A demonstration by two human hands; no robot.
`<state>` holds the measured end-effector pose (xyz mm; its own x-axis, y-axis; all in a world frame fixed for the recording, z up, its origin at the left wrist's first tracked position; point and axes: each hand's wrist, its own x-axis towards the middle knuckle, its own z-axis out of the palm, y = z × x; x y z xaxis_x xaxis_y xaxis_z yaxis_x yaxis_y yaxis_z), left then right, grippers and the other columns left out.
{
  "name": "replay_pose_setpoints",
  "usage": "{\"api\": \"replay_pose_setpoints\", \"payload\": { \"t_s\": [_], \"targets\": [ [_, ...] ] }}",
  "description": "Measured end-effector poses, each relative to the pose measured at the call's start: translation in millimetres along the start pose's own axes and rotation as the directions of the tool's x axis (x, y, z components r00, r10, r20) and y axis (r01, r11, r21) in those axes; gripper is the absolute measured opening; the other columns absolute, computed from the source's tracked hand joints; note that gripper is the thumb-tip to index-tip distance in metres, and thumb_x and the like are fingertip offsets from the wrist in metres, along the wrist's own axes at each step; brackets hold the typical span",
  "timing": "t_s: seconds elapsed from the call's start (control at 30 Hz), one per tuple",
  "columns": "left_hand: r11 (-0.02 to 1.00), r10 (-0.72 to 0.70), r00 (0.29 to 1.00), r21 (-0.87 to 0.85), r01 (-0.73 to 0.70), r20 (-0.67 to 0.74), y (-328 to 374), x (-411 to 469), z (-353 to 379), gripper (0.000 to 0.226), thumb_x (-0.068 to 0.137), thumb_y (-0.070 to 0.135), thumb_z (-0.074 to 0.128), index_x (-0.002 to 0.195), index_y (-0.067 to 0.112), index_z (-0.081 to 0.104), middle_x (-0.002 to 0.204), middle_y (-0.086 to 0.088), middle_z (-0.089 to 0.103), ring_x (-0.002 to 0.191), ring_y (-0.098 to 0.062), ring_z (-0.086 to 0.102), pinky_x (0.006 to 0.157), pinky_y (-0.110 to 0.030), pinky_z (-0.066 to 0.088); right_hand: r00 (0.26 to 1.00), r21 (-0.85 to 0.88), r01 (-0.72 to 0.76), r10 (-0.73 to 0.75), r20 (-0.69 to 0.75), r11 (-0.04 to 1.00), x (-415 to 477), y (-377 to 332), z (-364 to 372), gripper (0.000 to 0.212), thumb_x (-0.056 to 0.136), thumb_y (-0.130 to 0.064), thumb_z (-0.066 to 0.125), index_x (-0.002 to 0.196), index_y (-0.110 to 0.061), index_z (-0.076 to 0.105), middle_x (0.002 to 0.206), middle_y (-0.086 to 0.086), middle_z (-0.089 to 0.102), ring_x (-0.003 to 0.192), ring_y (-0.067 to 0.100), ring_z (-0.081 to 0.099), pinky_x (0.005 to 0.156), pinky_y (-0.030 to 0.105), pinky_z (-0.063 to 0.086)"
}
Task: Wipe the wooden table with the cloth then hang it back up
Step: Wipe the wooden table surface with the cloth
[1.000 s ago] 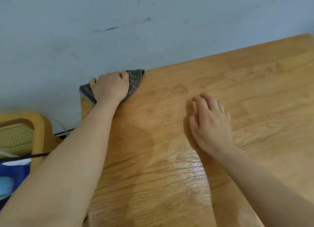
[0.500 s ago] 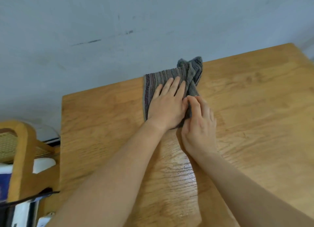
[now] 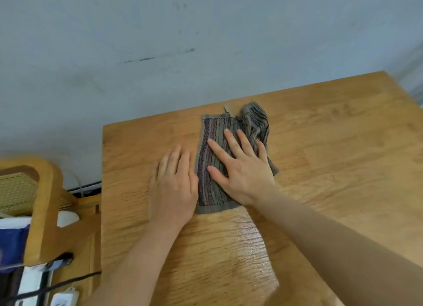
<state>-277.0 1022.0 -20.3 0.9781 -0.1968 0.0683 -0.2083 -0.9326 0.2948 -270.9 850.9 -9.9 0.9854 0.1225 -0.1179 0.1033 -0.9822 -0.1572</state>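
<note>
The wooden counter fills the lower frame, and its wet sheen at bottom centre suggests wiping is under way. The cloth lies mid-frame, not yet hung. The right hand presses it, fingers spread flat; the left hand rests flat alongside, holding nothing.

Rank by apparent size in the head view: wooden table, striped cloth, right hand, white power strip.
1. wooden table
2. striped cloth and right hand: alike; the hand hides part of the cloth
3. white power strip, partly out of frame

Right hand on cloth, cloth on table
</note>
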Motion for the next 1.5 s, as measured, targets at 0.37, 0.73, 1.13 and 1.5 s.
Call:
{"api": "replay_pose_setpoints", "payload": {
  "t_s": [0.37, 0.73, 1.13, 1.5],
  "targets": [
    [1.000, -0.017, 1.000, 0.016, 0.017, -0.010, -4, 4, 5, 0.049, 0.099, 0.032, 0.024, 0.143, 0.015, 0.039, 0.150, -0.006, 0.039, 0.141, -0.023, 0.031, 0.116, -0.046, 0.024, 0.996, -0.007, -0.006, 0.005, -0.094, 1.000, 146, -35, 1, 0.049, 0.097, -0.047, 0.021, 0.135, -0.029, 0.047, 0.134, 0.005, 0.053, 0.131, 0.028, 0.038, 0.113, 0.057, 0.013],
    [0.991, -0.086, 0.996, 0.105, 0.085, 0.007, 5, 0, 1, 0.047, 0.097, 0.034, 0.026, 0.140, 0.021, 0.039, 0.152, 0.000, 0.035, 0.139, -0.021, 0.031, 0.117, -0.041, 0.019, 0.988, -0.027, 0.030, -0.034, -0.148, 0.999, 145, 82, -22, 0.055, 0.096, -0.051, 0.020, 0.108, -0.019, 0.063, 0.111, 0.007, 0.064, 0.113, 0.029, 0.052, 0.102, 0.052, 0.031],
    [0.992, 0.072, 0.965, 0.083, -0.096, 0.251, 255, 59, 70, 0.060, 0.098, 0.036, 0.016, 0.152, 0.011, 0.013, 0.161, -0.007, 0.006, 0.148, -0.022, -0.006, 0.118, -0.052, 0.001, 0.978, -0.076, 0.140, -0.150, -0.148, 0.987, 136, 176, -32, 0.048, 0.098, -0.044, 0.023, 0.112, -0.017, 0.061, 0.116, 0.008, 0.064, 0.112, 0.031, 0.055, 0.100, 0.047, 0.032],
    [0.984, 0.073, 0.978, 0.146, -0.103, 0.194, 268, 62, 79, 0.062, 0.095, 0.041, 0.023, 0.152, 0.015, 0.022, 0.159, -0.003, 0.019, 0.147, -0.018, 0.012, 0.119, -0.046, 0.011, 0.969, -0.100, -0.195, 0.176, -0.172, 0.976, 123, 394, -72, 0.061, 0.096, -0.048, 0.018, 0.090, -0.014, 0.069, 0.098, 0.013, 0.067, 0.106, 0.033, 0.054, 0.098, 0.049, 0.033]
  ]
}}
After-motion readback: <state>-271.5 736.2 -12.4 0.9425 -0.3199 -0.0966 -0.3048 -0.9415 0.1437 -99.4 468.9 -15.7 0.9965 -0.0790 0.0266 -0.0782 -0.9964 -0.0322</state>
